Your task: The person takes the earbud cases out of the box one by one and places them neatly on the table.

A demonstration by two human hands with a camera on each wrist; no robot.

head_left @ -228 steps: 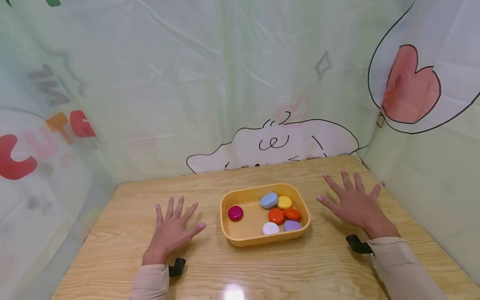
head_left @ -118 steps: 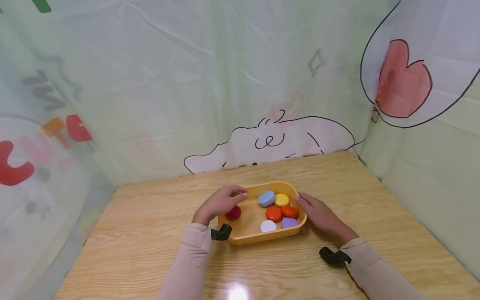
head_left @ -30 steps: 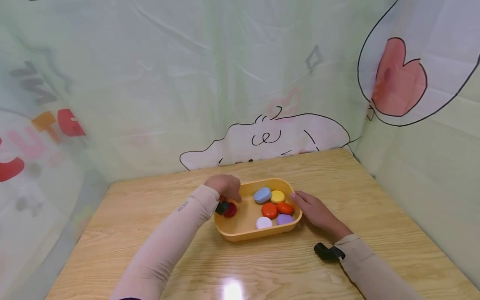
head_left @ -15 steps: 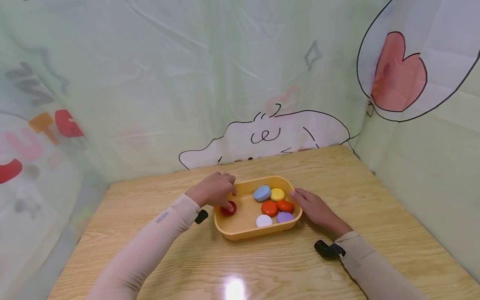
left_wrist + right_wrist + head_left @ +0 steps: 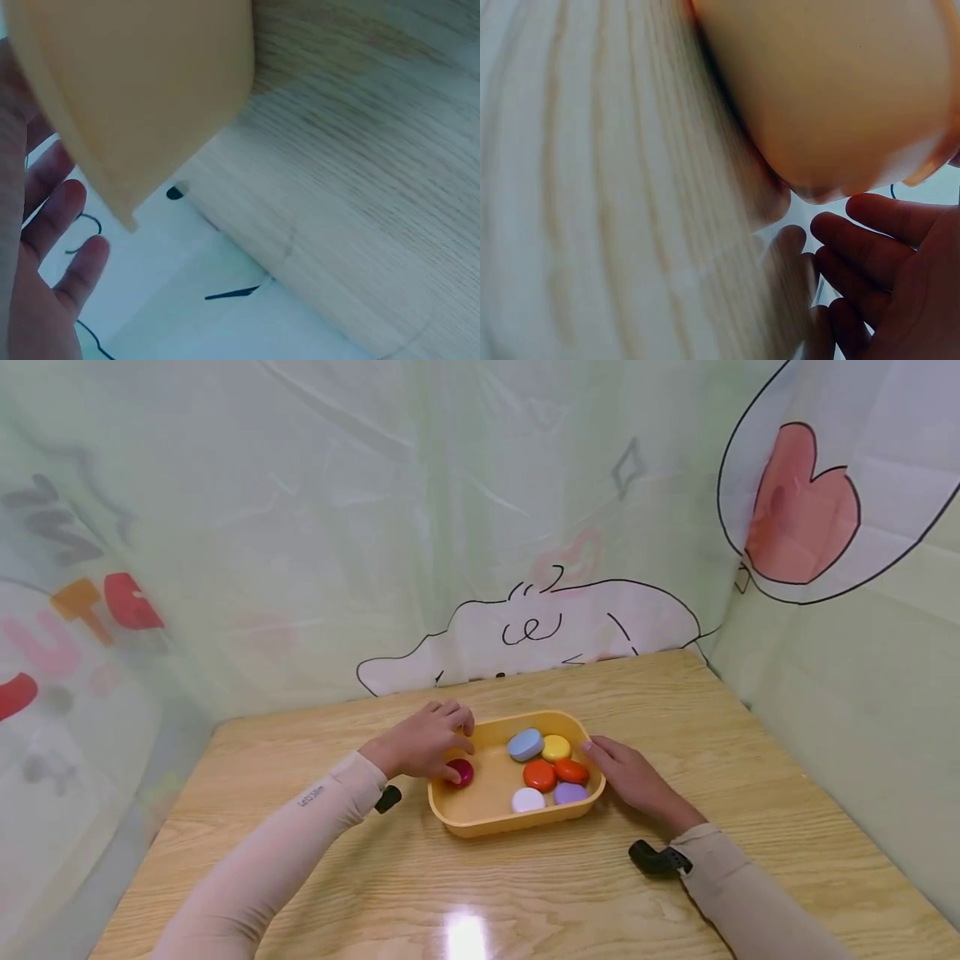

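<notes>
A yellow-orange tray (image 5: pixel 517 821) with rounded corners stands on the table in the head view. At its left end lies a glossy magenta disc (image 5: pixel 462 770). My left hand (image 5: pixel 420 743) reaches over that end, its thumb tip at the disc and its other fingers spread above the far left corner. In the left wrist view, several fingertips (image 5: pixel 66 196) hang outside the tray wall. My right hand (image 5: pixel 633 781) holds the tray's right end, thumb over the rim and fingers outside. In the right wrist view those fingers (image 5: pixel 866 244) lie close beside the wall.
Grouped in the tray's right half are a blue piece (image 5: pixel 526 744), a yellow one (image 5: pixel 557 748), two red ones (image 5: pixel 539 775), a white one (image 5: pixel 528 800) and a purple one (image 5: pixel 571 794). A printed curtain (image 5: pixel 300 568) stands behind the wooden table (image 5: pixel 375 877).
From apart on the table, both hands came to the tray. My left hand moved from over the left end back left, its thumb now at the disc. My right hand stays on the right rim.
</notes>
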